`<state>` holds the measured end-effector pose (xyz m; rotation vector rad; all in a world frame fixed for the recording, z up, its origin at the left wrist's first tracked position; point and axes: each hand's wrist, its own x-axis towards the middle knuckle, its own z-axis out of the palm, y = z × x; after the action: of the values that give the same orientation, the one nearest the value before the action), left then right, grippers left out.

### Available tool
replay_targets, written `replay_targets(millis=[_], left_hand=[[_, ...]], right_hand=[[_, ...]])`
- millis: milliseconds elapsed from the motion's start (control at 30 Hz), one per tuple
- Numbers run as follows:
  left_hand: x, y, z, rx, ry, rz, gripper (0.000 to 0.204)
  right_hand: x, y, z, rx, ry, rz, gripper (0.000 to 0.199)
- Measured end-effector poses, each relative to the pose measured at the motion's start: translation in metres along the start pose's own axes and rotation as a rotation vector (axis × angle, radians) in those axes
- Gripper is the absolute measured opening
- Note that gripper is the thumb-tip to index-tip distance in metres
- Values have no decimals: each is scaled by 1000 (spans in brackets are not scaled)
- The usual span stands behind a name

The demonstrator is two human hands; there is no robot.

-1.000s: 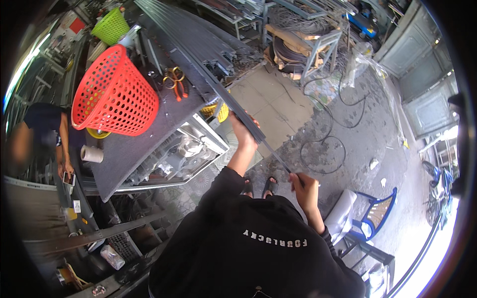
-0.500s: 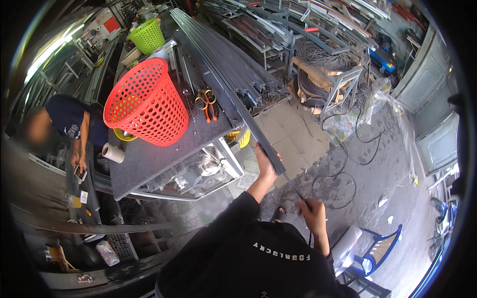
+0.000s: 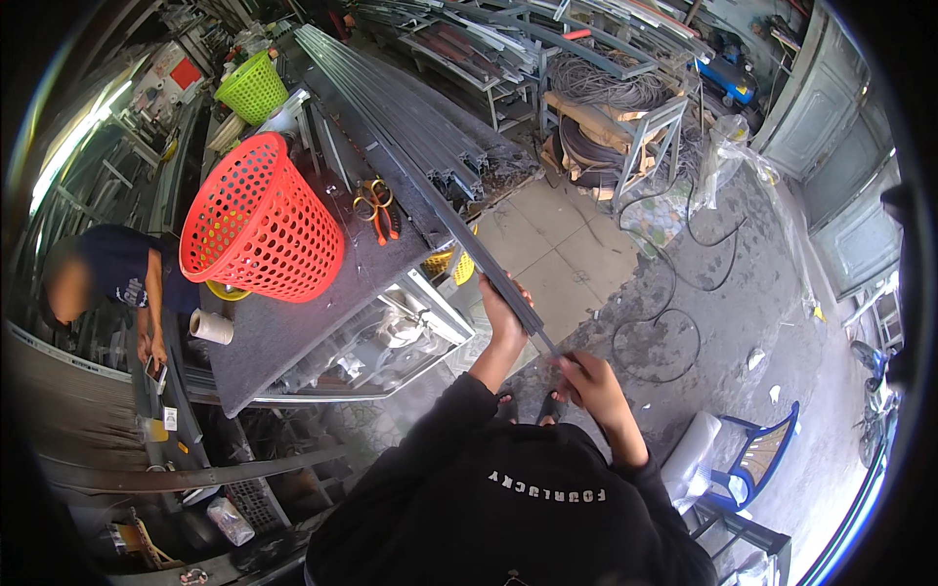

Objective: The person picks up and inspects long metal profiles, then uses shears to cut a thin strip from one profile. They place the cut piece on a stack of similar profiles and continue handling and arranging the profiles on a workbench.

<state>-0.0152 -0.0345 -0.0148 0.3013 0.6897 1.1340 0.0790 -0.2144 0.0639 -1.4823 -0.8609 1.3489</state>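
Observation:
My left hand [image 3: 501, 314] is wrapped round the near end of a long dark grey metal profile [image 3: 457, 227], which slants away along the right edge of the work table [image 3: 264, 356]. From the profile's end runs a thin black strip [image 3: 549, 345], and my right hand [image 3: 592, 384] pinches it a short way beyond that end. Whether the strip sits inside a groove is too small to tell. On the table left of the profile lie pliers with orange handles [image 3: 388, 225] and yellow-handled scissors [image 3: 365, 207].
A red perforated basket [image 3: 308, 239] and a green one [image 3: 252, 88] stand on the table, beside a bundle of metal profiles [image 3: 391, 107]. Another person [image 3: 127, 269] holds a phone at the left. Black cable [image 3: 674, 283] loops over the floor; a blue-framed chair [image 3: 752, 464] stands lower right.
My right hand has moved up and left along the strip, closer to the profile's end. My left hand keeps its hold on the profile. The whole view has shifted slightly.

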Motion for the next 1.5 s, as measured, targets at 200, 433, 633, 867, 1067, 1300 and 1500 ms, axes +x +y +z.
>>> replay_targets(millis=[200, 433, 633, 867, 1067, 1300, 1500], left_hand=[[0, 1, 4, -20, 36, -30, 50], [0, -1, 2, -27, 25, -19, 51], [-1, 1, 5, -28, 53, -35, 49], [3, 6, -3, -23, 59, -81, 47], [-8, 11, 2, 86, -64, 0, 34], [-8, 15, 4, 22, -34, -43, 34], [13, 23, -30, -38, -456, -33, 40]], right_hand=[[-60, 3, -21, -341, 249, 25, 26], [20, -22, 25, -330, 244, -184, 25], [-30, -28, -10, -63, -90, 110, 33], [14, 3, -4, 187, -177, 118, 35], [47, -7, 23, 114, -45, -59, 47], [66, 5, 18, 393, -168, 66, 47], [63, 69, -32, 436, -297, 95, 51]])
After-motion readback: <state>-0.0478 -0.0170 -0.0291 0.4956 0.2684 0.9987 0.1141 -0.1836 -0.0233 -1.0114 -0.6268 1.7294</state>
